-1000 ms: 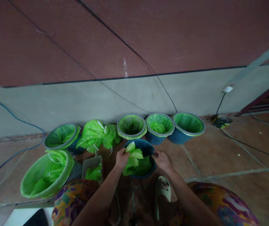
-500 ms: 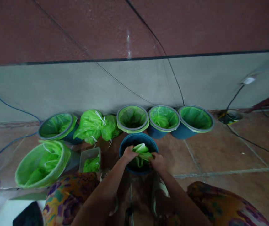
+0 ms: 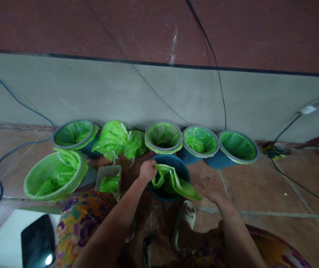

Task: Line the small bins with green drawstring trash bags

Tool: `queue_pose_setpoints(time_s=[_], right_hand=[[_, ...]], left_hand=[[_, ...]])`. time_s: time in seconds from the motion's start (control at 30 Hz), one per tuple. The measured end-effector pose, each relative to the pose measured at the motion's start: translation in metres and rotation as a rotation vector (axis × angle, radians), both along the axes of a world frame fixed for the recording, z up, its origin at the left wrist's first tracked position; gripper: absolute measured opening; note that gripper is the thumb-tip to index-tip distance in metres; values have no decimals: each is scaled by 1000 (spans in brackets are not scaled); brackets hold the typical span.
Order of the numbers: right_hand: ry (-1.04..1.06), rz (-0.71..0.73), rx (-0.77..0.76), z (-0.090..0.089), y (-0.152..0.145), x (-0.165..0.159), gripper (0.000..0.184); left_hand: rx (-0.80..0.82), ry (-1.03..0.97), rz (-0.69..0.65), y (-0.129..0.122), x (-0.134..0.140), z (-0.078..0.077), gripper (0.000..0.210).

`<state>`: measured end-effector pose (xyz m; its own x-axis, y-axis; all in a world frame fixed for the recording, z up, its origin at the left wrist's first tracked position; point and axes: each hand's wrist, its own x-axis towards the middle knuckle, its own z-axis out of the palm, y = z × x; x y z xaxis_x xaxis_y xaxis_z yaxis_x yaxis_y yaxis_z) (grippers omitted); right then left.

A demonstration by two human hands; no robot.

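My left hand (image 3: 148, 171) is closed on the edge of a thin green plastic bag (image 3: 173, 182) with a white drawstring at its top. The bag hangs partly inside a dark blue bin (image 3: 185, 169) between my feet, and one corner stretches out over the bin's right rim. Close to that corner is my right hand (image 3: 216, 197), smeared by motion; whether its fingers grip the bag cannot be made out. Behind the bin, three bins lined with green bags stand along the wall: one on the left (image 3: 163, 149), one in the middle (image 3: 201, 152), one on the right (image 3: 239, 160).
Two tied green bags (image 3: 111, 139) lie by the wall. Left of them are a lined bin (image 3: 89, 145), a larger lined bin (image 3: 31, 182) and a small tub (image 3: 102, 173) of green plastic. A phone (image 3: 38, 238) rests on a white surface. Cables cross wall and floor.
My right hand has moved right, away from the bin, and the bag is now spread out toward it. My left hand keeps hold near the bin's left rim. The view has tilted slightly.
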<state>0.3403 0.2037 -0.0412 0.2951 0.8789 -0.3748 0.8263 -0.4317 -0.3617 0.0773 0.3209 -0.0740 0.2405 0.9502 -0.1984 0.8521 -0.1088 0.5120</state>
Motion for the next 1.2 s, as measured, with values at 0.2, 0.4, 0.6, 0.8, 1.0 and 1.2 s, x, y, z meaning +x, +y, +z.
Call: queue_pose_setpoints(time_s=[0.2, 0.4, 0.6, 0.8, 1.0, 1.2], right_hand=[[33, 173, 132, 2, 49, -69, 46], [72, 153, 67, -20, 47, -51, 25], [254, 158, -92, -28, -7, -37, 21], [309, 139, -66, -6, -6, -51, 56], [190, 195, 102, 1, 46, -91, 65], [65, 145, 115, -23, 67, -92, 29]], left_hand=[[86, 69, -151, -8, 8, 5, 26], [132, 139, -76, -2, -12, 12, 25], [68, 207, 89, 11, -18, 9, 27], [-30, -43, 186, 5, -8, -1, 30], [-21, -94, 157, -2, 6, 2, 29], [38, 23, 65, -6, -1, 1, 30]])
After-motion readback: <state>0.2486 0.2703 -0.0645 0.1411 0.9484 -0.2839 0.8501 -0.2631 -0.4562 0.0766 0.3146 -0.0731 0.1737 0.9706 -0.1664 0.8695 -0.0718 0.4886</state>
